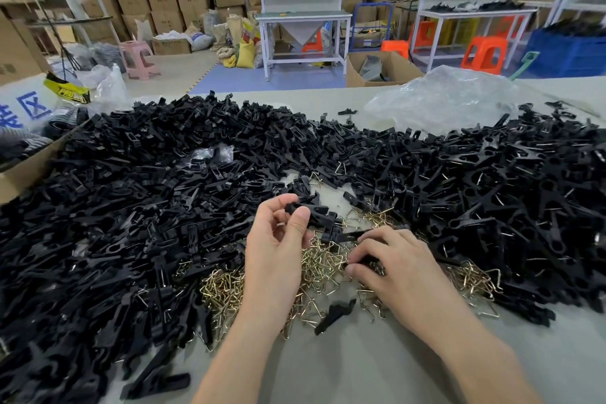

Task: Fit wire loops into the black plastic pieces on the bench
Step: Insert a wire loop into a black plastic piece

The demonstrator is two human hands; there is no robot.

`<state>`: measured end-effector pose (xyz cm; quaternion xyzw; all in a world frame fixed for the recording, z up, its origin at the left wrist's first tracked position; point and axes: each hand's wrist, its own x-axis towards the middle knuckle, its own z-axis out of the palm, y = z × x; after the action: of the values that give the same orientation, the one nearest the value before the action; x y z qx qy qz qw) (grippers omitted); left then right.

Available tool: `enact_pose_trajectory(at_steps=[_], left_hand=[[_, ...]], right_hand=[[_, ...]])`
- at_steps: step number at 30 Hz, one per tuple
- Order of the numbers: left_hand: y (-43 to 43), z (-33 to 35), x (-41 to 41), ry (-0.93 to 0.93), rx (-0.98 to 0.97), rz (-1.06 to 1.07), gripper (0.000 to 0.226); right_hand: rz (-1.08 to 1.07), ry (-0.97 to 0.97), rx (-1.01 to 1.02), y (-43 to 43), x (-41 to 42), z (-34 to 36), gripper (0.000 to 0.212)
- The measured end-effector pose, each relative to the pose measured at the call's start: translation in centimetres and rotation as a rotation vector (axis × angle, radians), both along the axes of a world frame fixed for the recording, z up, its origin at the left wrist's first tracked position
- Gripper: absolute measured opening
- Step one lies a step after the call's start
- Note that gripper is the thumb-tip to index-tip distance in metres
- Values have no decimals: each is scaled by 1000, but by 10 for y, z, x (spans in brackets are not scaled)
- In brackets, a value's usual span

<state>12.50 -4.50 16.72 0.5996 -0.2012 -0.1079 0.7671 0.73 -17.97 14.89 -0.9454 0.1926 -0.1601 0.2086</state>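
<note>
left hand [278, 239] pinches a piece [314, 211] by one end, right hand [393, 266] is curled into the loops [323, 261] just under that grip, can't tell what it's pinching. I'd grab one loop only, keep the piece steady and feed the loop ends in squarely

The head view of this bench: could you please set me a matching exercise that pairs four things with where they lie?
Things:
1. wire loops
2. clear plastic bag
3. cardboard box
4. lone black piece

Places:
A. far side of the bench, right of centre
B. left edge of the bench
C. heaped beneath the left hand and right hand
D. alone on the bare bench surface, near side

Pairs: 1-C, 2-A, 3-B, 4-D
</note>
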Motion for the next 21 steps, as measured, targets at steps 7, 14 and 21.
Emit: enact_pose_trajectory(at_steps=[7,14,21], left_hand=[[2,3,-2,-6,3,-3,15],[2,4,-3,-28,9,-36,17],[2,3,-3,-15,-8,-28,17]], right_hand=[[15,-250,273,8,1,11,7],[-34,-401,489,5,1,12,11],[68,-68,105,2,3,1,17]])
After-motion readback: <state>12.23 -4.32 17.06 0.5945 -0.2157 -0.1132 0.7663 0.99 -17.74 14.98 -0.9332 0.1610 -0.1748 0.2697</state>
